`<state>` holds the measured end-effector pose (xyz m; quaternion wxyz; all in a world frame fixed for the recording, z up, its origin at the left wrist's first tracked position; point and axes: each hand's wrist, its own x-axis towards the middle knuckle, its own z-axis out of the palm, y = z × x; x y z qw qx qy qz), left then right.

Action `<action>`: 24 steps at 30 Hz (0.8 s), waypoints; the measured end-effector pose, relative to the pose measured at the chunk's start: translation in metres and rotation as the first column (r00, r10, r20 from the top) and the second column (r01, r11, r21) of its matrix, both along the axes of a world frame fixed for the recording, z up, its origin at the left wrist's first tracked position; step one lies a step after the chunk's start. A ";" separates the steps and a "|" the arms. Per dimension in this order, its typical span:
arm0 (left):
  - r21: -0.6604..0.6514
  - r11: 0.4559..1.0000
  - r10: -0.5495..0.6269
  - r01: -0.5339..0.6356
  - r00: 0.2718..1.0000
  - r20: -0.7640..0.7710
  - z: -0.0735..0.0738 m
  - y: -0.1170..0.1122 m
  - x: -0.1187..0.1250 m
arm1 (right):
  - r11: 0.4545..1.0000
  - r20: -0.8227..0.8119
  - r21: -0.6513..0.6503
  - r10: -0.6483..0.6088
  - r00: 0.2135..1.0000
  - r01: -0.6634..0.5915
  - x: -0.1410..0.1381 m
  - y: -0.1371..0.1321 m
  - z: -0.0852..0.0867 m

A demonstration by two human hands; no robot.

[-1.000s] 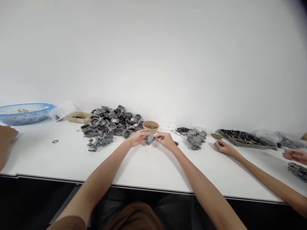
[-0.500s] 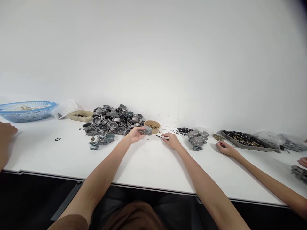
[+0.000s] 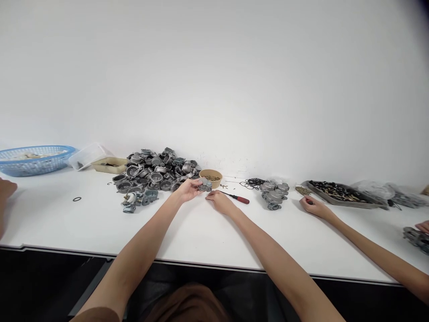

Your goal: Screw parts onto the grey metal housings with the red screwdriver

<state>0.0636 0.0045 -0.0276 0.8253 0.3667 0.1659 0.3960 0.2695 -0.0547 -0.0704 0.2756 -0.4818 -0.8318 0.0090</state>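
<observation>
My left hand (image 3: 187,189) is closed on a small grey metal casting (image 3: 204,185), held just above the white table (image 3: 201,232) in front of a tan bowl (image 3: 211,172) of small brass bits. My right hand (image 3: 217,201) rests low on the table just below and right of the casting. Its fingers are drawn together at the surface, and what they pinch is too small to see. A red-handled screwdriver (image 3: 240,198) lies on the table right of that hand, untouched.
A heap of grey castings (image 3: 154,172) sits to the left, with black O-rings (image 3: 253,182) and a few castings (image 3: 275,192) to the right. Far left are a blue basket (image 3: 33,158), clear tub (image 3: 89,154) and beige tray (image 3: 109,164). Another person's hand (image 3: 313,206) rests by a dark tray (image 3: 342,192).
My right hand left the casting, took hold of the screwdriver, then let it go on the table and moved left under the casting. My left hand kept holding the casting.
</observation>
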 end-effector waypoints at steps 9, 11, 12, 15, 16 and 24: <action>-0.025 1.000 0.013 -0.013 0.999 -0.033 -0.002 -0.007 0.009 | 0.979 -0.212 -0.072 -0.200 0.957 0.189 0.013 0.001 0.002; -0.065 0.996 0.065 -0.067 0.997 -0.030 -0.001 -0.009 0.012 | 0.974 -0.211 -0.038 -0.227 0.951 0.224 0.014 -0.001 0.003; -0.083 0.992 0.097 -0.099 0.995 -0.027 0.000 -0.010 0.013 | 0.971 -0.209 -0.010 -0.236 0.949 0.240 0.014 -0.002 0.004; -0.112 0.978 0.178 -0.179 0.984 -0.019 0.000 -0.012 0.016 | 0.972 -0.153 0.048 -0.219 0.964 0.229 0.014 -0.006 0.009; -0.117 0.974 0.196 -0.196 0.981 -0.019 0.000 -0.012 0.017 | 0.981 -0.104 0.031 -0.188 0.977 0.192 0.014 -0.008 0.012; -0.161 0.936 0.308 -0.314 0.949 -0.063 -0.005 -0.010 0.022 | 0.989 0.098 -0.139 -0.038 0.994 0.052 0.012 -0.013 0.030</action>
